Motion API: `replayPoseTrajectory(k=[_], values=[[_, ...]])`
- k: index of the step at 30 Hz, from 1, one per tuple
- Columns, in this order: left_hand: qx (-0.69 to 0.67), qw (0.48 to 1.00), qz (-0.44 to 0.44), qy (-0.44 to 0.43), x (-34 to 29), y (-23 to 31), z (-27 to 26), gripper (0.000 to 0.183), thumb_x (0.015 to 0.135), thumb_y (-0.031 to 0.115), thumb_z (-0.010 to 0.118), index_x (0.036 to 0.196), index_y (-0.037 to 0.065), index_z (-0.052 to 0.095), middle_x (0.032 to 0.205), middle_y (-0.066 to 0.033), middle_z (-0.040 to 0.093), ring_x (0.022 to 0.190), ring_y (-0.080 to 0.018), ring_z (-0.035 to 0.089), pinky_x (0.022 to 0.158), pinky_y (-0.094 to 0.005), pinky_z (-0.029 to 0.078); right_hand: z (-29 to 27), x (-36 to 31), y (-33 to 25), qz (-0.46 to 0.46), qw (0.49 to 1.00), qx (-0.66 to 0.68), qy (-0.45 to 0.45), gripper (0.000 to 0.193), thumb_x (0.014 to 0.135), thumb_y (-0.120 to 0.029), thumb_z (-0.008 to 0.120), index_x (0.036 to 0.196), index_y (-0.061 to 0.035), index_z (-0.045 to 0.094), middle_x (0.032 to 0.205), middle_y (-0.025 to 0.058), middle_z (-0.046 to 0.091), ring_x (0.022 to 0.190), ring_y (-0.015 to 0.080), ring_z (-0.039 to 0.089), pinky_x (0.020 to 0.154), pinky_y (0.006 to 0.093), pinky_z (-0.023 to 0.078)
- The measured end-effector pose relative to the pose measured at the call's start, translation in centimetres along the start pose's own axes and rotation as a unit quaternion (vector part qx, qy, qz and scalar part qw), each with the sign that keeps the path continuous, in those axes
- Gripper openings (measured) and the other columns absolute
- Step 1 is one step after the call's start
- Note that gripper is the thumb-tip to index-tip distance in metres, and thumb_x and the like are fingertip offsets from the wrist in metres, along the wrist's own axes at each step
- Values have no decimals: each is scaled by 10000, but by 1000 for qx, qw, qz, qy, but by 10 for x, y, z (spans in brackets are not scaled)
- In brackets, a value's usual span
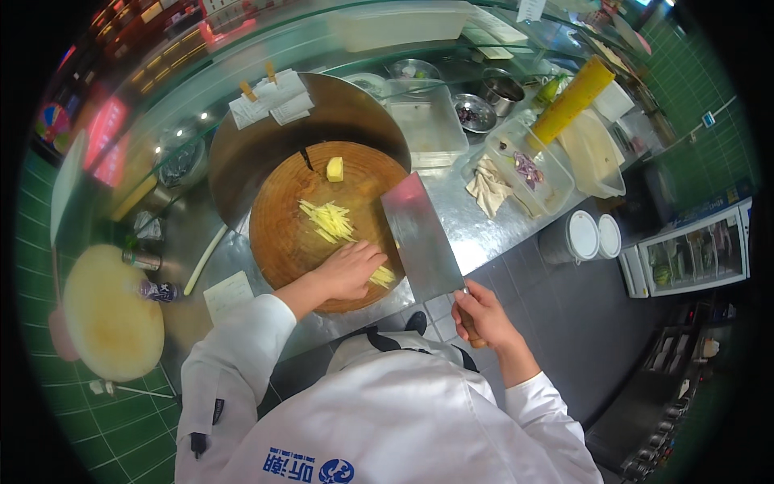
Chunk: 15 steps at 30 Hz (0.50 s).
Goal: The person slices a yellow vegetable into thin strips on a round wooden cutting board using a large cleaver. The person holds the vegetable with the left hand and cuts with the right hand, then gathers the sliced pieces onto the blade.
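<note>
On the round wooden chopping block (274, 234) lies a loose pile of pale yellow matchstick strips (326, 220). Behind that pile sits a small peeled yellow chunk (334, 169). My left hand (353, 270) is low over the block's near side, its fingers bent and held together on a second bunch of yellow strips (382, 277), which shows past the fingertips. My right hand (482, 313) grips the wooden handle of a broad cleaver (425, 238). The cleaver's blade lies flat-side up at the block's right edge, apart from my left hand.
A curved metal guard (242, 161) with clipped papers rises behind the block. Clear containers (431, 121) and a tub of purple pieces (528, 173) stand right on the steel counter, near a crumpled cloth (488, 187). At left are a jar (160, 290) and a round pale board (113, 315).
</note>
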<state>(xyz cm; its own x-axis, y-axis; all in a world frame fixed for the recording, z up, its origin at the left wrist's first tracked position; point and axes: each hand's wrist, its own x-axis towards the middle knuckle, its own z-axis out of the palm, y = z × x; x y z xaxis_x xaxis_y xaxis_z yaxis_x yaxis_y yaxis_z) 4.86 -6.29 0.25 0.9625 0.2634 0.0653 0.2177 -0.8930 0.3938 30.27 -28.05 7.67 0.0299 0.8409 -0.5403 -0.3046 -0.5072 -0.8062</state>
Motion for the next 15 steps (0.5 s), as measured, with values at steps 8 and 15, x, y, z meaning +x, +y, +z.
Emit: replayPoseTrajectory(k=[8, 15], values=[[82, 994, -2, -74, 25, -10, 21, 198, 781, 101, 735, 941, 50, 631, 1014, -125, 633, 1038, -335, 657, 865, -473, 551, 11, -8, -6, -3, 1000, 3, 27, 237, 1108, -233, 564, 1214, -26, 608, 745, 40, 572, 492, 136, 544, 471, 289, 432], [26, 995, -57, -75, 7, -24, 4, 186, 788, 105, 725, 949, 52, 649, 981, -128, 643, 1027, -356, 653, 876, -473, 549, 7, -12, -3, -11, 999, 9, 43, 228, 1104, -231, 573, 1185, -21, 605, 736, 40, 572, 488, 136, 545, 463, 288, 430]])
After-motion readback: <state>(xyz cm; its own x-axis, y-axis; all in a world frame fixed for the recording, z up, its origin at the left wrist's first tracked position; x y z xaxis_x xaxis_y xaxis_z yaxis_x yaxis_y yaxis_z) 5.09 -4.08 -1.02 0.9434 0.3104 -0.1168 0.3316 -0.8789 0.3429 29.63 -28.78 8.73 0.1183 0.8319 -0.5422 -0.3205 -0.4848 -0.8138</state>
